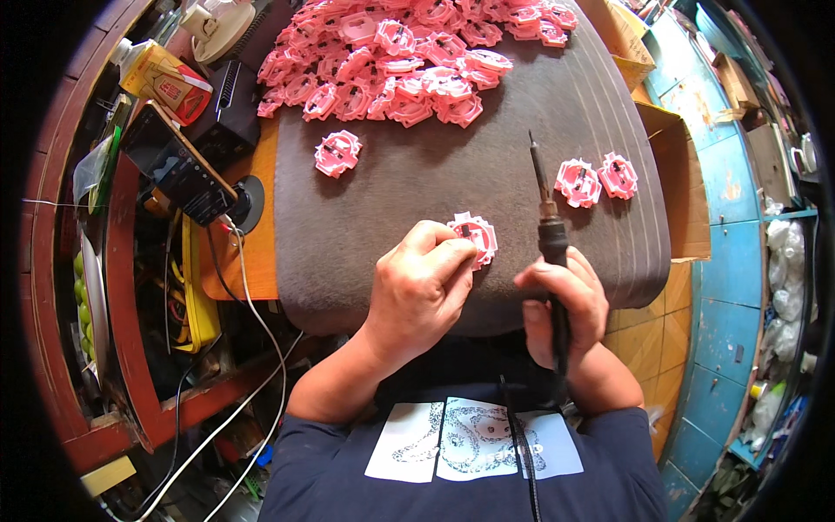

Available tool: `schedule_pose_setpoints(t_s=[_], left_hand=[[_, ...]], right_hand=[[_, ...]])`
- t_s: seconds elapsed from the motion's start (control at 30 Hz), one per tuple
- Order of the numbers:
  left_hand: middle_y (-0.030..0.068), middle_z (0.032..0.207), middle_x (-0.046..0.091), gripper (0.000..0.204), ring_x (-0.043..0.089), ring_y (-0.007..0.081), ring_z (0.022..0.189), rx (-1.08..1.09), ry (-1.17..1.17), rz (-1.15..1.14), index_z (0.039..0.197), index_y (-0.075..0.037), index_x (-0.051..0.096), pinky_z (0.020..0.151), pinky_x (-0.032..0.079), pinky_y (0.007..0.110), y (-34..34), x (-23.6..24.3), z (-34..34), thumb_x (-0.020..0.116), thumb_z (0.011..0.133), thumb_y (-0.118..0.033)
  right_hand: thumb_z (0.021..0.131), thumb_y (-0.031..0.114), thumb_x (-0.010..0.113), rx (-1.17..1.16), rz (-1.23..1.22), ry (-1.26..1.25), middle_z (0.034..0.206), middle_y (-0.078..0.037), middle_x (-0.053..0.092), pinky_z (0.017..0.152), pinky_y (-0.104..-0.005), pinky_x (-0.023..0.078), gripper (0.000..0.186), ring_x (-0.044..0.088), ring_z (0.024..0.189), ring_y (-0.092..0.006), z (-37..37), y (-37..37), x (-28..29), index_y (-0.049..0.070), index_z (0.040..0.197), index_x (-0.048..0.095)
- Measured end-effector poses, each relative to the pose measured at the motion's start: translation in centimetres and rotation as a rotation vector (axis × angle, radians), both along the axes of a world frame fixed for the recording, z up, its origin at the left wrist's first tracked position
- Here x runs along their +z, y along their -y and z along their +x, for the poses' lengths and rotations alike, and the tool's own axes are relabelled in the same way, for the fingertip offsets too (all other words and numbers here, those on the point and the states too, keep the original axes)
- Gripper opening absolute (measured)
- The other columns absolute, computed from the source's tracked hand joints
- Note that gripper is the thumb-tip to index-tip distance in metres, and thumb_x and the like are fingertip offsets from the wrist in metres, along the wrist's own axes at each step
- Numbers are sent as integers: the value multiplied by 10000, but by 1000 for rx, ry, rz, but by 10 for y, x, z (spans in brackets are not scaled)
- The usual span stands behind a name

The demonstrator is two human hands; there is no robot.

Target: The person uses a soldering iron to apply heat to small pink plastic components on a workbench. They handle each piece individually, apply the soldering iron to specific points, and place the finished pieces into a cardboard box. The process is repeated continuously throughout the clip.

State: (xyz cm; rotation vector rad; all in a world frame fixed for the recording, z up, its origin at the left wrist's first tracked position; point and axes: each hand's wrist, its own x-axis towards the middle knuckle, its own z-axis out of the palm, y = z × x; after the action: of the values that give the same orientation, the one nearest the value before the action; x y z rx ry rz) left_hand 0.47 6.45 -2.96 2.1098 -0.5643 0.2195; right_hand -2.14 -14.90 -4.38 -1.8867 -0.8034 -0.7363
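Observation:
A soldering iron with a black handle stands nearly upright in my right hand, its thin tip pointing away from me and clear of the table. My left hand is closed, thumb and fingertips on the near-left edge of a pink plastic part that has a small black piece inside. This part rests on the dark mat near the table's front edge. To the right lie two similar pink parts, one beside the other. Another single pink part is farther left.
A large heap of pink parts covers the far side of the brown mat. At the left, a phone leans on a stand near a bottle, with white cables hanging down. Cardboard boxes stand along the right edge.

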Motion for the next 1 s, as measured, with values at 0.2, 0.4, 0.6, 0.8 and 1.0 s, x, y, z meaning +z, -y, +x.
schedule_pose_setpoints(t_s=[0.2, 0.4, 0.6, 0.8, 1.0], left_hand=[[93, 993, 673, 166, 646, 123, 649, 4, -30, -7, 1011, -6, 752, 607, 522, 273, -1, -1, -1, 773, 860, 59], [89, 994, 673, 161, 642, 110, 647, -6, -26, 1, 1006, -7, 751, 603, 518, 262, -1, 0, 0, 775, 860, 57], [91, 1007, 681, 148, 654, 118, 660, -12, -38, 18, 995, -13, 754, 607, 524, 265, 0, 4, 0, 771, 862, 51], [95, 1014, 686, 144, 664, 129, 668, -8, -7, 25, 990, -13, 755, 611, 532, 270, 0, 2, 0, 768, 862, 51], [96, 1015, 685, 146, 659, 124, 656, 0, -32, 16, 989, -9, 755, 608, 531, 269, 0, 3, -1, 770, 859, 54]], right_hand=[[987, 372, 756, 28, 229, -200, 853, -147, 670, 690, -378, 556, 618, 672, 753, -289, -26, 17, 12, -112, 1337, 600], [890, 136, 704, 50, -63, -144, 839, -159, 664, 585, -387, 510, 376, 602, 657, -283, -28, 29, 33, -92, 1188, 702], [809, 87, 720, 64, -86, -116, 781, -132, 661, 551, -376, 505, 351, 600, 608, -261, -28, 23, 31, -78, 1119, 712], [775, 63, 717, 62, -90, -109, 776, -130, 661, 549, -369, 517, 350, 611, 598, -255, -30, 23, 30, -79, 1095, 718], [753, 42, 715, 55, -94, -100, 781, -129, 663, 548, -372, 519, 370, 608, 596, -252, -32, 23, 28, -77, 1103, 716]])
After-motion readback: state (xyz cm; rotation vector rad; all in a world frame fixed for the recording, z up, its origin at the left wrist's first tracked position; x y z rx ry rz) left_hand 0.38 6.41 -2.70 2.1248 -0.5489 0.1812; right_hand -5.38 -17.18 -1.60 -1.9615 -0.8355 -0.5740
